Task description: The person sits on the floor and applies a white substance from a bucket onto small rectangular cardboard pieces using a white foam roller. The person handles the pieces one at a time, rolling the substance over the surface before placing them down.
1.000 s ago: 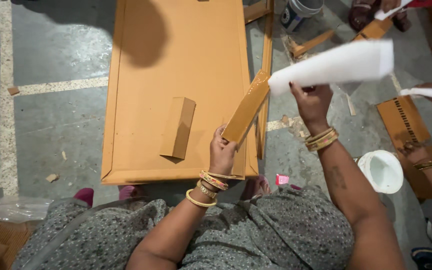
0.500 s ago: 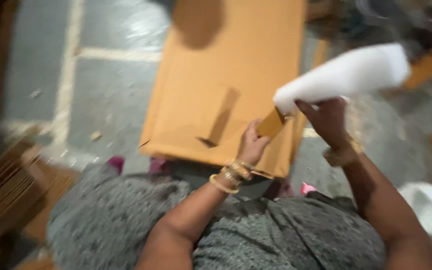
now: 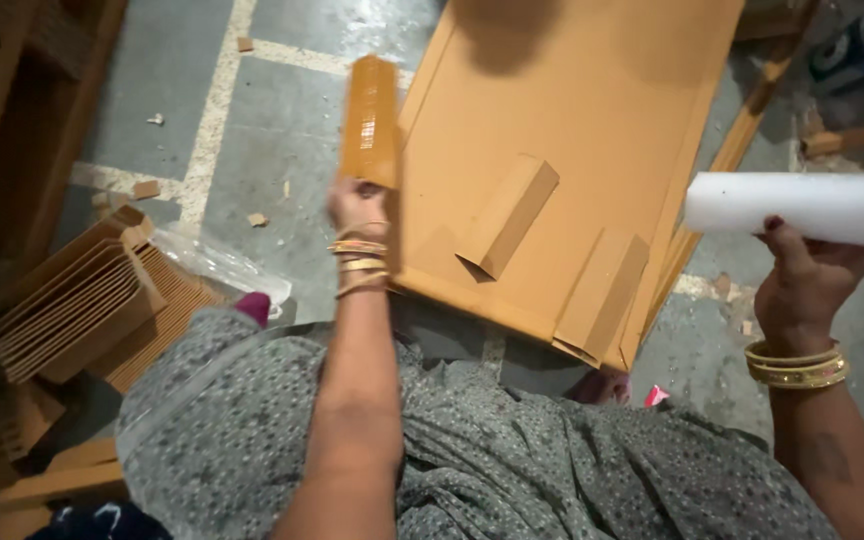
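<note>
My left hand [image 3: 355,207] grips a folded brown cardboard strip [image 3: 370,120] by its lower end and holds it upright over the left edge of a large flat cardboard sheet [image 3: 592,110] lying on the floor. My right hand [image 3: 804,275] holds one end of a white foam roll [image 3: 802,208] that runs off the right side of the view. Two short folded cardboard pieces [image 3: 510,215] [image 3: 600,295] lie on the sheet near its front edge, between my hands.
A stack of folded cardboard pieces [image 3: 82,295] lies at the left, with clear plastic wrap [image 3: 217,265] next to it. Cardboard scraps [image 3: 257,219] dot the grey tiled floor. Wooden strips [image 3: 752,120] lie along the sheet's right edge.
My left hand has carried the cardboard strip from beside the foam roll over to the sheet's left edge. A second folded piece now lies on the sheet. The view has swung left.
</note>
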